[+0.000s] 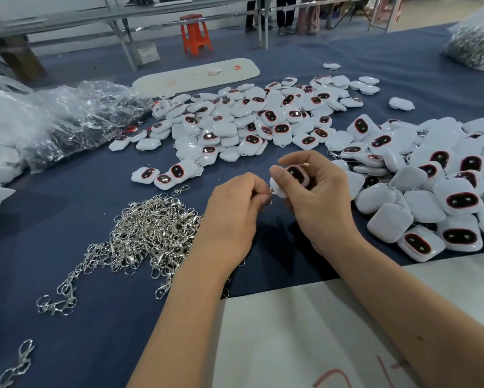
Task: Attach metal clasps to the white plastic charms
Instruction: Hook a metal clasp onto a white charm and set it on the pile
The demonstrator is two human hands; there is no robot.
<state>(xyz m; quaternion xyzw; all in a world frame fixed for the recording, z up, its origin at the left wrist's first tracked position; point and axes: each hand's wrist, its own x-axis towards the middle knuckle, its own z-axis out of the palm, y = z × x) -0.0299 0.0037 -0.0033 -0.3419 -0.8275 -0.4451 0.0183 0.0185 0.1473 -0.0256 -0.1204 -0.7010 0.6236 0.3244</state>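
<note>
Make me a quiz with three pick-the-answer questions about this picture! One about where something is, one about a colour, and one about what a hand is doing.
1. Where is the pile of metal clasps?
A. Beside the left hand
B. On the stool
C. Inside the far bag

2. What colour is the stool?
A. Green
B. Orange
C. Black

3. What is the right hand doing?
A. Lying flat on the table
B. Pointing at the stool
C. Holding a white charm

Answers: 1 A, the silver heap lies on the blue cloth just left of that hand. 2 B, it is bright orange. 3 C, its fingers curl around the charm.
</note>
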